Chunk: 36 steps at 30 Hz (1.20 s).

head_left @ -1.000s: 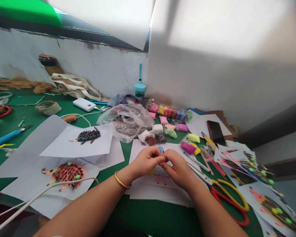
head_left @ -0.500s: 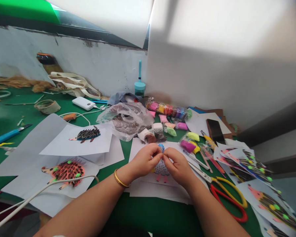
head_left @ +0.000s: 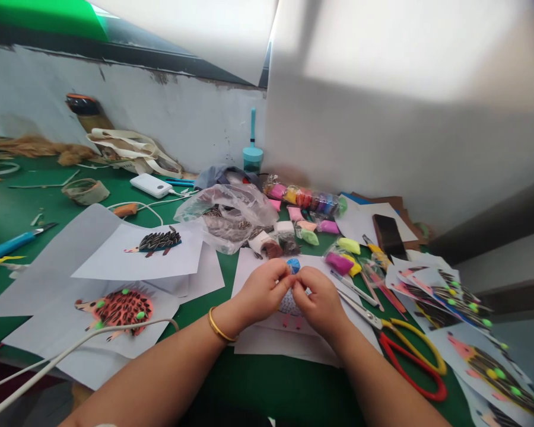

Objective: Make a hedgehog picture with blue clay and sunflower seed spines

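Note:
My left hand (head_left: 264, 290) and my right hand (head_left: 318, 296) meet fingertip to fingertip above a white paper (head_left: 267, 341) at the centre. Both are closed in a pinch, and whatever lies between the fingertips is too small and hidden to name. A small blue piece (head_left: 293, 264) shows just beyond the fingertips. Below and between the hands is a figure with a speckled body (head_left: 288, 305) and pink feet, partly covered by them. A gold bracelet circles my left wrist.
Scissors (head_left: 413, 356) with red and yellow handles lie right of my right hand, beside pens. Behind are clay packets (head_left: 329, 226) and a plastic bag of seeds (head_left: 226, 222). Hedgehog pictures lie left (head_left: 120, 311) and right (head_left: 493, 367). A white cable (head_left: 48, 362) crosses the lower left.
Both hands have shifted very slightly, still meeting at the fingertips. A little more of the blue piece shows between them.

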Tool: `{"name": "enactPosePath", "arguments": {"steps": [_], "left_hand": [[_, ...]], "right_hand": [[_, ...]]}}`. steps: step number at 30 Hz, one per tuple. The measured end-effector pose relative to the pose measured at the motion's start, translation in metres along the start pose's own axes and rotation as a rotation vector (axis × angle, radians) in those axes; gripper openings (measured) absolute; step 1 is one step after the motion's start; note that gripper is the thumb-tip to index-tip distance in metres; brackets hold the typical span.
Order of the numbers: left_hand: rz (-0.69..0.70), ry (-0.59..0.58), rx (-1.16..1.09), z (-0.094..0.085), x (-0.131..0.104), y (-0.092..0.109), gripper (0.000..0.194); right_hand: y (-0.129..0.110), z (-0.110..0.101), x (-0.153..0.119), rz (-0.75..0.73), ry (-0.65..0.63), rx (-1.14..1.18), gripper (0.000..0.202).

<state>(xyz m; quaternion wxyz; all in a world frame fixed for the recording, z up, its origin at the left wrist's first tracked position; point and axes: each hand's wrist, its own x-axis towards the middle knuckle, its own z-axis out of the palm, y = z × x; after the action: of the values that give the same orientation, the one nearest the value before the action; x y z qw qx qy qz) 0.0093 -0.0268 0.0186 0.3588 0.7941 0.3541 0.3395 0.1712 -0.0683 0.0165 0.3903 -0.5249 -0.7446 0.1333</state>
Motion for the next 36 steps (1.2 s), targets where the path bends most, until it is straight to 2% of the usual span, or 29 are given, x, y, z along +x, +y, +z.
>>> {"name": "enactPosePath", "arguments": {"steps": [4,7,11,13,14,15,17,19,21,23,26,30,32,36], "left_hand": [[0.035,0.064,0.164,0.003,-0.004,0.003,0.024],[0.011,0.115,0.192,0.003,-0.004,0.002,0.022],[-0.034,0.213,0.037,-0.001,0.001,-0.003,0.018],[-0.120,0.232,-0.085,-0.004,0.005,-0.005,0.016],[-0.175,0.229,-0.150,-0.006,0.006,-0.005,0.017],[-0.225,0.219,-0.214,-0.007,0.007,-0.005,0.017],[-0.277,0.188,-0.330,-0.008,0.008,-0.004,0.020],[-0.280,0.147,-0.415,-0.007,0.007,-0.004,0.021],[-0.282,0.099,-0.495,-0.005,0.007,-0.004,0.020],[-0.292,0.088,-0.578,-0.002,0.007,-0.004,0.024],[-0.304,0.137,-0.620,0.000,0.008,-0.004,0.030],[-0.294,0.156,-0.618,0.002,0.008,-0.003,0.035],[-0.293,0.148,-0.647,0.004,0.008,-0.003,0.036],[-0.299,0.146,-0.618,0.004,0.007,-0.005,0.028]], "right_hand": [[0.004,-0.003,0.001,0.087,0.114,-0.020,0.025],[0.003,-0.006,0.001,0.066,0.129,-0.007,0.026],[0.002,-0.007,-0.001,-0.030,0.111,0.038,0.023],[0.008,-0.009,-0.001,-0.060,0.159,0.052,0.009],[0.012,-0.010,-0.001,-0.071,0.182,0.049,0.019],[0.016,-0.011,-0.001,-0.077,0.187,0.036,0.041],[0.024,-0.011,-0.001,-0.077,0.121,0.015,0.079],[0.027,-0.011,-0.002,-0.070,0.023,0.013,0.093],[0.026,-0.011,-0.001,-0.069,-0.042,0.032,0.084],[0.023,-0.011,0.000,-0.071,-0.061,0.054,0.063],[0.019,-0.012,0.002,-0.063,-0.035,0.069,0.038],[0.014,-0.012,0.004,-0.060,-0.009,0.090,0.020],[0.013,-0.012,0.005,-0.063,-0.024,0.088,0.013],[0.015,-0.011,0.006,-0.063,-0.052,0.089,0.014]]}}
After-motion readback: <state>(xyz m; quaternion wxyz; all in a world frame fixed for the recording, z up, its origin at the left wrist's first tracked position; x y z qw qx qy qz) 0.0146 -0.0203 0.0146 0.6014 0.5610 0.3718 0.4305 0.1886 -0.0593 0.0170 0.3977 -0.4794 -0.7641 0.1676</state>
